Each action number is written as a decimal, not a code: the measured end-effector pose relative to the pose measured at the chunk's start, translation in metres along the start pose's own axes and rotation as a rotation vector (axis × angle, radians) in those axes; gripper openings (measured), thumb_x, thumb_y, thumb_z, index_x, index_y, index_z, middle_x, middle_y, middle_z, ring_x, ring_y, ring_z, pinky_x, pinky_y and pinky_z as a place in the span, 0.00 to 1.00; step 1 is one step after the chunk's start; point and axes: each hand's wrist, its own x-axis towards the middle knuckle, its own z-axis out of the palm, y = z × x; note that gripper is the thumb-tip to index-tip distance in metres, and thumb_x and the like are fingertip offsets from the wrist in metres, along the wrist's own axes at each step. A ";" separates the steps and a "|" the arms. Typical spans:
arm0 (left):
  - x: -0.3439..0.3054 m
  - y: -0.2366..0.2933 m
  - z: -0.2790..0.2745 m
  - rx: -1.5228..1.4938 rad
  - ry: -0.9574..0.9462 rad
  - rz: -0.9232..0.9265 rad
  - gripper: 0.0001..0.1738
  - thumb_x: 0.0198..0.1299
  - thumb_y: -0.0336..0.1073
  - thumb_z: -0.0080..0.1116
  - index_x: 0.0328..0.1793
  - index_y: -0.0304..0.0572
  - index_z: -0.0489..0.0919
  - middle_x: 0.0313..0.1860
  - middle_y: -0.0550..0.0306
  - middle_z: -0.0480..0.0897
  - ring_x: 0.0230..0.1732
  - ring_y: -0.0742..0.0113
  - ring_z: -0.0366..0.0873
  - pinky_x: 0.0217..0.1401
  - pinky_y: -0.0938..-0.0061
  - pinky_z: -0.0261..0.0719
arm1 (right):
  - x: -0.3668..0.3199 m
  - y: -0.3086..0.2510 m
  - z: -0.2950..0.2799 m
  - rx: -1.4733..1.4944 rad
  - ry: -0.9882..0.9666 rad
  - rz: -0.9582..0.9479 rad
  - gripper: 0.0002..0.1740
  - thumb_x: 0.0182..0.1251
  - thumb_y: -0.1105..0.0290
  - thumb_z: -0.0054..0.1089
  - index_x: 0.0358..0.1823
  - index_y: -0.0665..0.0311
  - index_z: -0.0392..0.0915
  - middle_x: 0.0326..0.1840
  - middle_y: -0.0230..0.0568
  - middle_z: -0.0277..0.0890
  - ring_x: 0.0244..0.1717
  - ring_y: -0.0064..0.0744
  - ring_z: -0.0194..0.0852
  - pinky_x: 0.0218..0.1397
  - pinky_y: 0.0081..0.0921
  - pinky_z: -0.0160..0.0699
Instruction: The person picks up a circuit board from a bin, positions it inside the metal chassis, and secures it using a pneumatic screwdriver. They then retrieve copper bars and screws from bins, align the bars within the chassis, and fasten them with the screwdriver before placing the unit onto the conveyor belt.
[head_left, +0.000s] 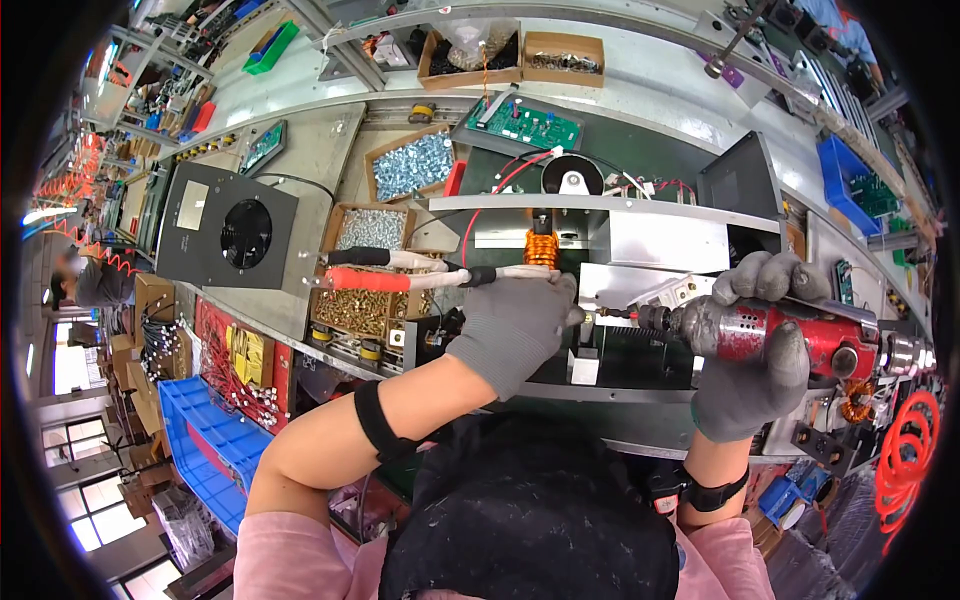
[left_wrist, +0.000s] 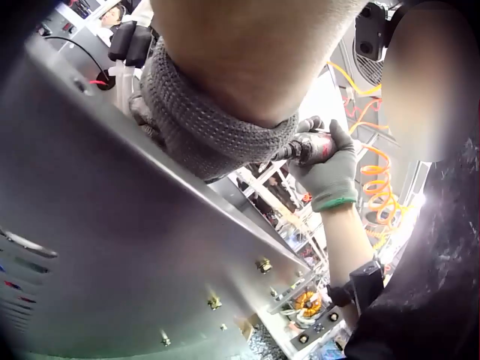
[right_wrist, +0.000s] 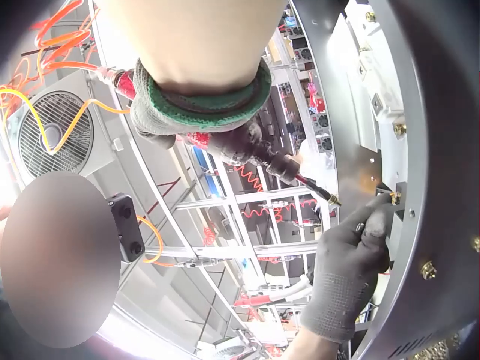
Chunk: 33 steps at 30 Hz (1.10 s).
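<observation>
My gloved left hand (head_left: 515, 325) reaches into an open metal chassis (head_left: 665, 238), just below an orange copper coil (head_left: 541, 250). White-sleeved cables with a red end (head_left: 368, 280) and a black end (head_left: 358, 256) run up to this hand. In the right wrist view its fingertips are right at a brass screw (right_wrist: 395, 197) in a small black bracket; I cannot tell whether they pinch it. My gloved right hand (head_left: 750, 395) grips a red air screwdriver (head_left: 820, 345), held level. The driver's bit (right_wrist: 319, 189) points toward the left fingers, apart from them, with a brass-coloured tip.
Boxes of silver screws (head_left: 412, 167) and brass screws (head_left: 365, 308) stand left of the chassis. A black fan panel (head_left: 215, 228) lies farther left. Behind is a green circuit board (head_left: 527, 124). A red coiled hose (head_left: 905, 455) hangs at right, and a blue crate (head_left: 205, 425) sits at lower left.
</observation>
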 end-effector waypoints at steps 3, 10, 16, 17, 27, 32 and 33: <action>0.000 -0.003 0.004 0.042 0.020 0.016 0.13 0.62 0.37 0.48 0.49 0.41 0.77 0.24 0.58 0.80 0.24 0.60 0.81 0.16 0.62 0.72 | 0.002 0.005 0.003 -0.026 0.076 0.040 0.23 0.56 0.65 0.60 0.52 0.65 0.68 0.40 0.39 0.63 0.42 0.33 0.61 0.47 0.30 0.69; 0.001 -0.004 0.000 0.075 0.013 0.047 0.14 0.60 0.34 0.49 0.51 0.39 0.77 0.23 0.56 0.80 0.23 0.58 0.80 0.15 0.64 0.72 | 0.005 0.015 0.009 0.022 0.048 0.146 0.23 0.53 0.68 0.62 0.50 0.65 0.69 0.40 0.38 0.64 0.41 0.32 0.63 0.46 0.31 0.70; 0.001 -0.001 0.002 0.100 0.085 0.049 0.13 0.54 0.31 0.53 0.45 0.39 0.79 0.21 0.54 0.80 0.23 0.58 0.81 0.16 0.64 0.73 | 0.005 0.018 0.013 -0.049 0.035 0.217 0.22 0.51 0.68 0.64 0.48 0.63 0.69 0.38 0.39 0.65 0.38 0.34 0.66 0.43 0.33 0.72; 0.004 -0.001 0.005 0.046 0.103 0.055 0.12 0.52 0.31 0.54 0.42 0.39 0.80 0.22 0.54 0.80 0.24 0.58 0.81 0.17 0.66 0.74 | 0.005 0.020 0.011 -0.064 0.007 0.213 0.22 0.50 0.69 0.64 0.48 0.63 0.68 0.38 0.42 0.69 0.38 0.37 0.71 0.42 0.34 0.76; 0.008 0.010 0.004 0.014 0.047 0.002 0.05 0.53 0.32 0.55 0.32 0.42 0.81 0.23 0.56 0.81 0.26 0.60 0.82 0.23 0.68 0.76 | 0.009 0.038 0.003 -0.447 -0.302 0.027 0.21 0.49 0.82 0.63 0.47 0.65 0.70 0.41 0.40 0.74 0.42 0.28 0.75 0.49 0.25 0.76; 0.001 0.011 0.002 0.041 0.040 -0.004 0.04 0.50 0.32 0.57 0.30 0.45 0.82 0.22 0.58 0.81 0.26 0.62 0.82 0.23 0.70 0.75 | 0.004 0.040 0.007 -0.379 -0.239 0.177 0.23 0.50 0.85 0.62 0.48 0.65 0.69 0.43 0.39 0.73 0.43 0.26 0.75 0.48 0.25 0.76; 0.000 0.011 0.001 0.052 0.060 0.024 0.04 0.49 0.32 0.58 0.29 0.45 0.83 0.22 0.59 0.81 0.26 0.62 0.82 0.24 0.70 0.75 | 0.005 0.039 0.009 -0.438 -0.261 0.171 0.22 0.49 0.85 0.62 0.47 0.64 0.69 0.42 0.38 0.72 0.42 0.25 0.75 0.47 0.24 0.75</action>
